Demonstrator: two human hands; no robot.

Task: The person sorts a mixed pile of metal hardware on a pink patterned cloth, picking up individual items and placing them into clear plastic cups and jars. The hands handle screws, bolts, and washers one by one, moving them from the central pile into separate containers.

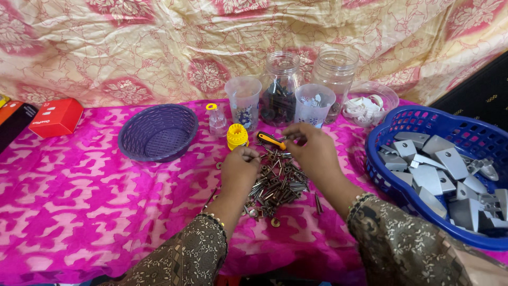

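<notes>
1. At the table's middle, a heap of brown metal bolts and washers is lying on the pink cloth.
2. The left hand is pinching one small piece from the heap.
3. The right hand is closing its fingers near an orange-handled tool; its grip is unclear.
4. Sorting seems underway; placing calls for care.
5. A purple plastic basket is sitting left.

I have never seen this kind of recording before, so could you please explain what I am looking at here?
This is one picture from a camera worn on a person's head, looking down at their own two bare hands. No machine is involved. The left hand and right hand work over a pile of bolts on a pink cloth; what the fingers pinch is too small to tell. Beside it stand a purple basket, a yellow spool, plastic cups, jars and a red box. A blue basket on the right holds grey metal plates.
</notes>
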